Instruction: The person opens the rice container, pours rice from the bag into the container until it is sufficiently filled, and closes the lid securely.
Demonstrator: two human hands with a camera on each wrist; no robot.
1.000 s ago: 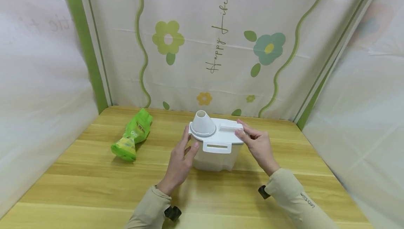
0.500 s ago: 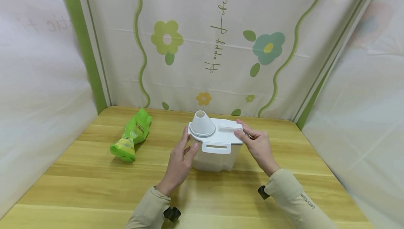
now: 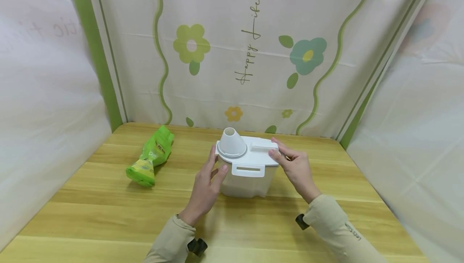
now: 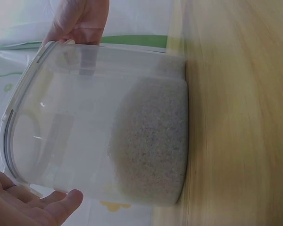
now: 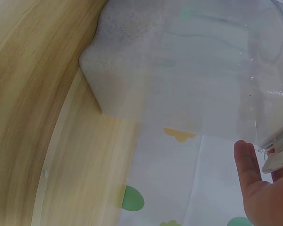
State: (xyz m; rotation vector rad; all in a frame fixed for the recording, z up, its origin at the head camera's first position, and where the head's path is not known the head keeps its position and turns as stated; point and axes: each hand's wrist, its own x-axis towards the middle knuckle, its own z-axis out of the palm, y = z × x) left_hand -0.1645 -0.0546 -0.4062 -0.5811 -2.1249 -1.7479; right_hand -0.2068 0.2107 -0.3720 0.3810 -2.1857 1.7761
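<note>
A translucent food storage container [image 3: 248, 184] stands upright on the table, with pale rice-like grains [image 4: 153, 134] heaped in its bottom part. Its white lid [image 3: 253, 156] is on, with a cone-shaped spout [image 3: 232, 144] at the left end. The front clasp [image 3: 248, 170] sticks outward from the lid. My left hand [image 3: 205, 188] holds the container's left end, thumb at the front. At the right end my right hand [image 3: 297, 170] grips the lid's edge, its thumb on top; the right wrist view shows those fingers [image 5: 247, 162] by a side clasp [image 5: 279, 155].
A green bag [image 3: 156, 150], pinched in at its middle, lies to the left on the wooden table [image 3: 108, 210]. Behind the table hangs a flowered cloth [image 3: 224, 69], with pale cloth walls on both sides.
</note>
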